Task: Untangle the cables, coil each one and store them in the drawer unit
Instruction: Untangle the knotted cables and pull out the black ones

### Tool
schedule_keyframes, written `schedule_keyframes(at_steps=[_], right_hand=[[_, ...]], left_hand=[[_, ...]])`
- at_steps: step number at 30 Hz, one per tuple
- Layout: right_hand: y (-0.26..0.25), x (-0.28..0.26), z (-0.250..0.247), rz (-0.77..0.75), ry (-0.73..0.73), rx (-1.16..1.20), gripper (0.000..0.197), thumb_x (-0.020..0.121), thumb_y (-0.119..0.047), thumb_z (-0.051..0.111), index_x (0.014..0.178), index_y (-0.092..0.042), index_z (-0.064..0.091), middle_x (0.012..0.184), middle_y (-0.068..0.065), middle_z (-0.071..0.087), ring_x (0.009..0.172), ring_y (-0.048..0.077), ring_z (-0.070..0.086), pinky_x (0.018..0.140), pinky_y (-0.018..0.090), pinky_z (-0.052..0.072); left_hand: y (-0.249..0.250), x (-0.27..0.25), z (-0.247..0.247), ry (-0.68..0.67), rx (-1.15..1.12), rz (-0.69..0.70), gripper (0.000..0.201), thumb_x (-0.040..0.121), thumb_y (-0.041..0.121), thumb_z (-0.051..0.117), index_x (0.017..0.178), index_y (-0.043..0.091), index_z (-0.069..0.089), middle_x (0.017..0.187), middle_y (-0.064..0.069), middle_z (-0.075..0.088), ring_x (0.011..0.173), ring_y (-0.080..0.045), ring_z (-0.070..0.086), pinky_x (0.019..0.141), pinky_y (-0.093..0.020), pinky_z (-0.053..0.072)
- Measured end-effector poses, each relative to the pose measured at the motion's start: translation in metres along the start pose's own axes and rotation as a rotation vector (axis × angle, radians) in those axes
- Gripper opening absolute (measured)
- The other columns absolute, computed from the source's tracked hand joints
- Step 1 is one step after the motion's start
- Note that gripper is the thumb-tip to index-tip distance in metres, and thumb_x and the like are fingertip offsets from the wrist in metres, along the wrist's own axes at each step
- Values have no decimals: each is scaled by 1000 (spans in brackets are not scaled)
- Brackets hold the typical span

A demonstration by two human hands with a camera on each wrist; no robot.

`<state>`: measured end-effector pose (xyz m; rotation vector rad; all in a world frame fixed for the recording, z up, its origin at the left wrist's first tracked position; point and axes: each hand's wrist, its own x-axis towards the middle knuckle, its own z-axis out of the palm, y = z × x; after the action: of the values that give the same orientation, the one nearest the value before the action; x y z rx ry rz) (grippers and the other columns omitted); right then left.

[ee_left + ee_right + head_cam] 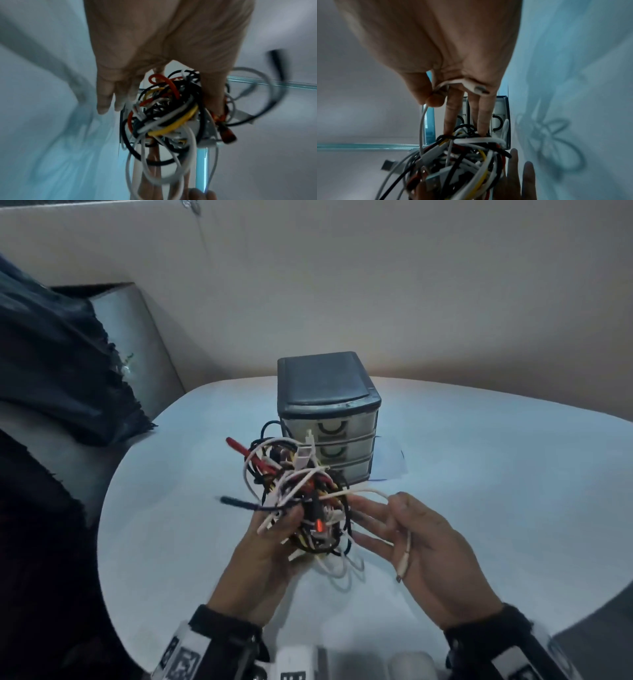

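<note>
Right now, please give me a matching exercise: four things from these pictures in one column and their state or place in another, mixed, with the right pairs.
Things:
1. cable tangle
2. white cable end
3. drawer unit
4. table

States:
A. stands on the table, drawers shut
B. gripped in the left hand
C. pinched by the right hand
D. bears the drawer unit

Pairs: 1-B, 2-C, 3-A, 4-D

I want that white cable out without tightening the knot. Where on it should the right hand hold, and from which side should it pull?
Keep the right hand pinching the white cable on its free run near the plug end, probably best, since that stretch already arcs clear of the cable tangle. Draw rightward, away from the left hand that grips the bundle.
</note>
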<state>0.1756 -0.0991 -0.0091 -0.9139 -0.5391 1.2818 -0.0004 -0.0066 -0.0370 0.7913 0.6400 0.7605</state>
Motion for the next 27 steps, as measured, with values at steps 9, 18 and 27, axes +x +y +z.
schedule_keyframes(at_steps=[9,18,27], right_hand=[[-2,-6,5,-37,209,-459,25,100,-17,51,83,-6,65,62,7,60,52,17,53,47,21,40],[-6,-5,-2,-175,260,-541,13,88,-12,70,80,-17,79,60,5,58,46,15,33,40,19,30],[2,-6,5,-182,232,-564,11,86,-6,71,79,-9,79,55,0,60,39,2,44,40,8,32]], left_hand=[[-4,4,5,233,80,138,107,44,60,95,123,-4,62,111,-30,69,90,-38,70,77,-45,58],[1,1,-1,132,44,34,70,69,35,78,127,1,61,112,-21,72,90,-30,72,66,-35,58],[0,5,-8,296,256,312,84,47,34,92,119,8,59,111,-14,73,100,-32,72,83,-45,55]])
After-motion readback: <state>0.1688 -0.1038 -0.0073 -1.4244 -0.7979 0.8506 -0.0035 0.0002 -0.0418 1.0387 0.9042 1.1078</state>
